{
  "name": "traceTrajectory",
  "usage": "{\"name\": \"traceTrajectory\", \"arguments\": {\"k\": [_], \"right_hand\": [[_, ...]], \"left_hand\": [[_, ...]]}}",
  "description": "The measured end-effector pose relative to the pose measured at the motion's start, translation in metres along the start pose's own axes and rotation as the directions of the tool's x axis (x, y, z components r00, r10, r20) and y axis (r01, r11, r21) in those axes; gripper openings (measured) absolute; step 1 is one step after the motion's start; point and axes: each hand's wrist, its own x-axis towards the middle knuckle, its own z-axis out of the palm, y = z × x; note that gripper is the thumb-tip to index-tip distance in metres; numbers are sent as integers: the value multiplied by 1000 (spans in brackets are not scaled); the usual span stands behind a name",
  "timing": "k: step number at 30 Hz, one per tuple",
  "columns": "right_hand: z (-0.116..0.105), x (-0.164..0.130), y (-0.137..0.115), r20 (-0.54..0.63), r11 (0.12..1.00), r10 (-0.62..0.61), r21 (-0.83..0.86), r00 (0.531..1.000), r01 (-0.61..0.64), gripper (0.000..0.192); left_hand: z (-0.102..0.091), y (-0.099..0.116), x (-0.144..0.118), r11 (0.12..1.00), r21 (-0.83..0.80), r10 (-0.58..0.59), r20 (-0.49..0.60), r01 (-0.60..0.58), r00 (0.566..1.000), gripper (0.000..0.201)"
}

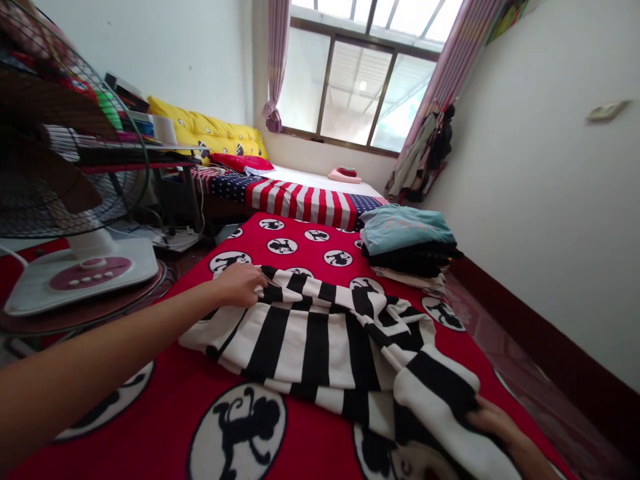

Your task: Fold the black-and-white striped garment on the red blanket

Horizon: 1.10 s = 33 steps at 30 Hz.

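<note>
Left hand (243,285) pinched the black-and-white striped knit garment (330,340) at 10 o'clock; right hand (493,421) gripped its 4 o'clock end, long axis running between them on the red cartoon-print blanket (165,407).

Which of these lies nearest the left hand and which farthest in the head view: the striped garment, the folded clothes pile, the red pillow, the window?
1. Striped garment: under the fingers of the left hand, on the red blanket.
2. Folded clothes pile: to the right, further back.
3. Red pillow: behind, on the far bed.
4. Window: on the back wall.
</note>
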Motion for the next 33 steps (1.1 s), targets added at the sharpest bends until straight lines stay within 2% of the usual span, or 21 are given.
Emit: {"name": "traceTrajectory", "arguments": {"k": [1,2,3,5,6,7,10,11,13,17,20,23,28,31,33], "right_hand": [[0,-3,-7,135,986,94,-152,986,-73,22],[1,-5,-14,271,941,205,-320,940,-113,25],[3,-5,-21,379,877,307,-468,873,-105,29],[8,2,-35,486,775,397,-632,779,0,39],[11,9,-40,504,749,401,-661,765,43,44],[15,18,-44,503,747,379,-662,777,65,49],[29,56,-43,391,820,222,-571,893,46,54],[34,70,-40,337,839,161,-542,928,52,52],[46,94,-30,268,855,41,-508,962,105,40],[69,129,-11,188,881,-122,-433,975,194,23],[85,150,-1,133,855,-46,-508,990,108,19],[96,165,5,131,810,61,-585,990,28,24],[98,172,4,119,850,21,-525,993,45,25],[88,170,3,207,841,-32,-524,978,138,20],[84,169,7,303,761,-84,-595,949,257,19]], "left_hand": [[-5,10,3,998,-58,1,-2,-1,1000,30],[-9,21,8,992,-126,7,-18,-9,1000,32],[-11,34,12,981,-195,16,-48,-25,999,37],[-8,61,22,947,-308,53,-132,-92,990,50],[-3,75,28,923,-356,87,-177,-146,980,54],[3,88,33,893,-399,128,-213,-206,969,54],[28,124,49,811,-488,206,-275,-321,939,51],[36,133,53,794,-504,218,-286,-340,933,50],[50,150,58,774,-520,240,-286,-361,928,47],[66,167,58,797,-490,268,-238,-354,934,47],[69,169,56,813,-473,259,-228,-339,939,46],[70,167,55,814,-474,258,-223,-336,940,46],[71,167,57,811,-482,255,-219,-331,942,47],[71,167,58,807,-494,248,-212,-322,945,46],[72,168,58,812,-491,242,-208,-315,948,46]]}}
